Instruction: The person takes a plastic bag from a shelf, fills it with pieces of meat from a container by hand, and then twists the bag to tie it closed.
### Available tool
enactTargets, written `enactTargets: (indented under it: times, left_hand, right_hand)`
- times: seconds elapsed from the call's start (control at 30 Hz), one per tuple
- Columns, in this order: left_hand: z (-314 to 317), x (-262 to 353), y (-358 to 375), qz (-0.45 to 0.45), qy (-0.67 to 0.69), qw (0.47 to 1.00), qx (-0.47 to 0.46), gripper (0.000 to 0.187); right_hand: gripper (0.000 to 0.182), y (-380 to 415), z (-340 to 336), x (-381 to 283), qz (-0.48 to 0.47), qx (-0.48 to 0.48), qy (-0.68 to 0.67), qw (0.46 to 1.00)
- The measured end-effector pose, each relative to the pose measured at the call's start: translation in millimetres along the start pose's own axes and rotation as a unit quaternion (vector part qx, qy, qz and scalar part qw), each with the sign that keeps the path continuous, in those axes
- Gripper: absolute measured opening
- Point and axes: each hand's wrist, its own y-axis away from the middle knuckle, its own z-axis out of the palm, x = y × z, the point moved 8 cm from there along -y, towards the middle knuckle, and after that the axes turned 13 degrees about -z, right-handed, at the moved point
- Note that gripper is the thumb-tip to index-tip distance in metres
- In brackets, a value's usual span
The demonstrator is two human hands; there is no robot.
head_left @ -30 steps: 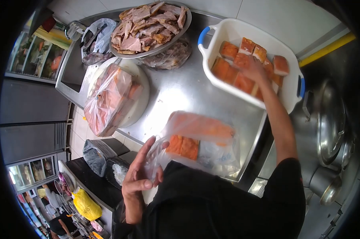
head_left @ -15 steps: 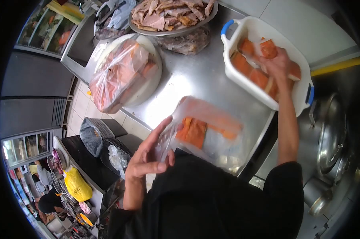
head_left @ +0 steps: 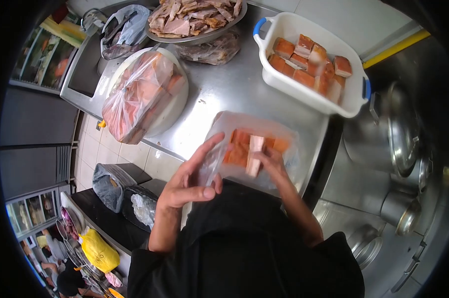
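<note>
My left hand [head_left: 189, 181] holds the mouth of a clear plastic bag [head_left: 215, 159], its thumb and fingers curved around the film. Inside the bag lie orange-brown chunks of meat [head_left: 238, 149]. At the bag's opening, my right hand [head_left: 271, 163] grips a block of pork belly [head_left: 255, 153] with its pale layered side showing; the hand is slightly blurred. Beyond and to the right, a white tub [head_left: 306, 97] with blue handles holds several similar skin-on chunks [head_left: 304, 77].
On the steel table [head_left: 212, 92] sit a metal bowl of sliced meat [head_left: 192, 20], a filled bag of meat chunks [head_left: 142, 94] on a round white container [head_left: 177, 107], and another bag [head_left: 214, 48]. Large pots [head_left: 378, 139] stand at right. Another person [head_left: 70, 280] is far off at lower left.
My right hand has come from the white tub to the plastic bag, bringing a pork belly block. My left hand stays at the bag. The camera view has shifted slightly.
</note>
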Motion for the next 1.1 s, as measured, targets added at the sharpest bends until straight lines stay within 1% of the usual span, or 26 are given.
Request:
enactTargets:
  times: [0.07,0.1,0.2,0.27,0.3,0.33,0.4,0.43,0.5,0.6,0.7,0.77,0.8,0.83,0.93,1.0,1.03,1.07,1.1]
  left_hand:
    - [0,-1,4,-0.010,-0.010,1.000,-0.021,0.113]
    - [0,0,5,-0.014,-0.011,0.999,-0.036,0.110]
    - [1,-5,6,-0.025,-0.006,0.997,-0.068,0.105]
    - [3,-7,6,-0.030,-0.009,0.996,-0.084,0.104]
    - [6,-8,5,-0.035,-0.013,0.995,-0.090,0.104]
    - [8,-10,6,-0.041,-0.018,0.994,-0.097,0.104]
    - [3,-12,3,-0.035,-0.024,0.996,-0.078,0.111]
    - [1,-13,2,-0.032,-0.028,0.997,-0.070,0.115]
    - [0,-11,2,-0.031,-0.029,0.996,-0.073,0.115]
    - [-2,-12,4,-0.031,-0.032,0.996,-0.071,0.114]
    - [-6,-10,6,-0.019,-0.030,0.997,-0.066,0.114]
    - [-12,-7,7,-0.007,-0.022,0.998,-0.065,0.115]
    - [-15,-5,7,0.001,-0.015,0.998,-0.065,0.115]
    - [-17,-4,7,0.009,-0.008,0.998,-0.064,0.116]
    - [-15,-7,6,0.011,-0.001,0.998,-0.065,0.119]
    - [-14,-7,5,0.015,0.006,0.998,-0.061,0.121]
    - [-13,-6,4,0.017,0.007,0.998,-0.059,0.120]
    - [-12,-6,4,0.020,0.008,0.998,-0.058,0.120]
    - [-14,-6,3,0.027,0.016,0.997,-0.065,0.120]
  right_hand:
    - [0.064,11,-25,6,0.000,0.057,0.172,0.983]
    - [0.065,20,-32,8,0.016,0.059,0.224,0.973]
    - [0.069,36,-35,14,0.075,0.049,0.277,0.957]
    - [0.070,24,-39,40,0.071,0.063,0.364,0.927]
    - [0.070,20,-36,43,0.068,0.067,0.405,0.909]
    - [0.073,17,-33,42,0.033,0.086,0.410,0.908]
    - [0.079,16,-20,27,-0.034,0.127,0.418,0.899]
    - [0.081,16,-18,27,-0.033,0.149,0.419,0.895]
    - [0.086,15,-14,31,-0.032,0.192,0.418,0.887]
    - [0.089,17,-13,33,-0.090,0.203,0.388,0.895]
    - [0.088,32,-30,37,-0.023,0.144,0.405,0.903]
    - [0.084,50,-49,29,-0.009,0.108,0.448,0.888]
    - [0.082,57,-57,18,-0.003,0.090,0.469,0.879]
    - [0.081,67,-62,-11,-0.012,0.086,0.487,0.869]
    - [0.073,88,-67,-88,-0.022,-0.052,0.339,0.939]
    - [0.060,79,-76,-129,-0.135,-0.066,0.182,0.972]
    - [0.053,72,-84,-148,-0.191,-0.073,0.100,0.974]
    - [0.047,57,-107,-167,-0.231,-0.003,0.171,0.958]
    - [0.041,41,-132,-190,-0.268,0.069,0.240,0.931]
